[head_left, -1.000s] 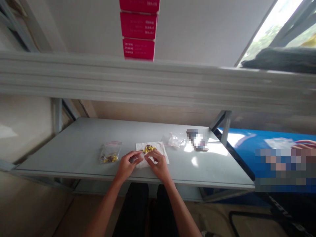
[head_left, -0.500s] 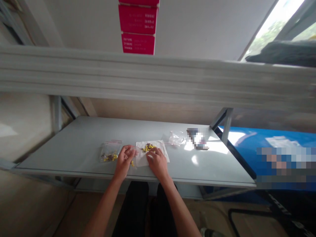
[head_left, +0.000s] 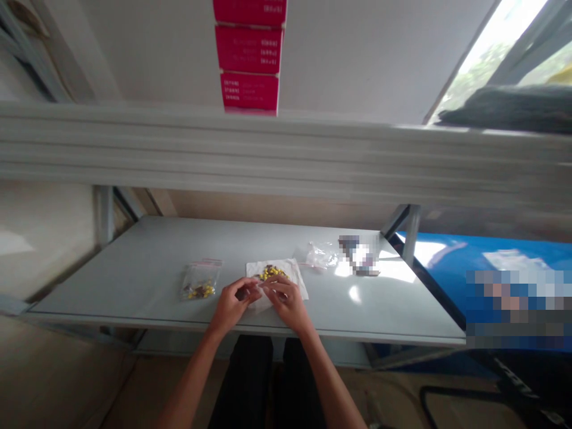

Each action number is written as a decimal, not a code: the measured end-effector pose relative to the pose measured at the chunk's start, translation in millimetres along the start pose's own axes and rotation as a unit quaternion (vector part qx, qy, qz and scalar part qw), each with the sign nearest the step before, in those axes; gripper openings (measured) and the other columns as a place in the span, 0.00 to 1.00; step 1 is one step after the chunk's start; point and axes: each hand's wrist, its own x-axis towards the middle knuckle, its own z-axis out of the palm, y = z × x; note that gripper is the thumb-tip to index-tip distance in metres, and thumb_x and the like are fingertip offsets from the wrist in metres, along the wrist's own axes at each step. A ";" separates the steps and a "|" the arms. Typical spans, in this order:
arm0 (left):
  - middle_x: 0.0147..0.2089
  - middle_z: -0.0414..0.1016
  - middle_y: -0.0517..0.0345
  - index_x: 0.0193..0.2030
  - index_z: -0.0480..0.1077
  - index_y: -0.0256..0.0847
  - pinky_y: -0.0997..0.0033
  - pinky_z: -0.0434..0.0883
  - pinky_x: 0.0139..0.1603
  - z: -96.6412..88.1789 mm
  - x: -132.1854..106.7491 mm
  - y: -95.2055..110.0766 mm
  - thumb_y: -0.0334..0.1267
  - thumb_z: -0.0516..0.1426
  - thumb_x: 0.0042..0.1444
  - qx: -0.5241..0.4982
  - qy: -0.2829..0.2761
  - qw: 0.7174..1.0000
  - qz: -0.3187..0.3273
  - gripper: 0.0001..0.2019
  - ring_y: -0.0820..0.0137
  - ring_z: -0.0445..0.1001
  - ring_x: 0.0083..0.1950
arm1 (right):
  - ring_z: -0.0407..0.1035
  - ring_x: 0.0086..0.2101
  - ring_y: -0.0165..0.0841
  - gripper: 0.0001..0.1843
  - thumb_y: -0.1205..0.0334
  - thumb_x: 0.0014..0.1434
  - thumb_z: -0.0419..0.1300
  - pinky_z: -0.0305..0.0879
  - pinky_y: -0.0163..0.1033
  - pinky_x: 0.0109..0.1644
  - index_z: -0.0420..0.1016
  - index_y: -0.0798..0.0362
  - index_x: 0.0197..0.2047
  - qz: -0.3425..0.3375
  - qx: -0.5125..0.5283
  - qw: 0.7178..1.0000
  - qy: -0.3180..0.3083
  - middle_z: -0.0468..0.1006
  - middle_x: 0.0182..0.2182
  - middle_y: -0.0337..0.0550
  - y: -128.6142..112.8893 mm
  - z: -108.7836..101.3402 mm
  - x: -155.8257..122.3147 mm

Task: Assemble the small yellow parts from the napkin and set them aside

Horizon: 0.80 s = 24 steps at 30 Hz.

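Observation:
My left hand point(head_left: 232, 302) and my right hand point(head_left: 285, 300) meet near the front edge of a grey table point(head_left: 134, 268), fingers pinched together over a small clear bag point(head_left: 255, 294) held between them. Just beyond the fingertips lies a white paper point(head_left: 295, 275) with a heap of small yellow and dark pieces point(head_left: 270, 272) on it. To the left of my left hand rests a clear zip bag point(head_left: 199, 280) with a red seal, holding more yellow and dark pieces.
An empty clear bag point(head_left: 322, 254) and a dark blurred object point(head_left: 360, 257) lie at the right of the table. A low grey shelf beam point(head_left: 268, 149) crosses overhead. Pink boxes point(head_left: 250, 53) stack above it. A blue surface point(head_left: 451, 268) adjoins on the right.
My left hand, half a second ago spread near the zip bag at the left, has come back to the middle and closed against my right hand on the small clear bag.

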 end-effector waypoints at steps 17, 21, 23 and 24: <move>0.32 0.80 0.56 0.36 0.75 0.40 0.71 0.71 0.41 0.3 -1.7 10.4 0.48 0.61 0.59 -0.056 -0.025 0.998 -0.007 0.12 0.65 0.78 0.36 | 0.60 0.23 0.27 0.09 0.61 0.60 0.60 0.58 0.33 0.27 0.80 0.53 0.41 0.072 0.008 0.996 0.051 0.80 0.33 0.42 5.2 2.5 -2.8; 0.31 0.78 0.56 0.35 0.75 0.40 0.71 0.70 0.38 0.2 -3.2 13.3 0.48 0.60 0.59 -0.044 -0.035 0.998 0.008 0.13 0.66 0.75 0.33 | 0.58 0.22 0.28 0.11 0.58 0.61 0.61 0.55 0.33 0.26 0.81 0.53 0.43 0.081 0.006 0.997 0.012 0.76 0.26 0.39 8.4 3.5 -3.5; 0.33 0.79 0.55 0.35 0.76 0.40 0.70 0.71 0.40 0.4 -3.4 14.2 0.48 0.60 0.59 -0.031 -0.024 0.999 0.018 0.13 0.65 0.76 0.36 | 0.59 0.23 0.28 0.13 0.54 0.62 0.61 0.56 0.33 0.27 0.81 0.53 0.41 0.085 0.021 0.996 0.007 0.76 0.26 0.40 9.2 3.3 -3.9; 0.35 0.80 0.54 0.34 0.77 0.40 0.70 0.71 0.42 0.6 -3.4 14.7 0.49 0.60 0.58 -0.025 -0.017 0.999 0.023 0.13 0.64 0.76 0.38 | 0.60 0.23 0.28 0.14 0.52 0.63 0.61 0.57 0.33 0.27 0.81 0.54 0.39 0.086 0.029 0.996 0.002 0.77 0.26 0.40 9.2 3.1 -4.0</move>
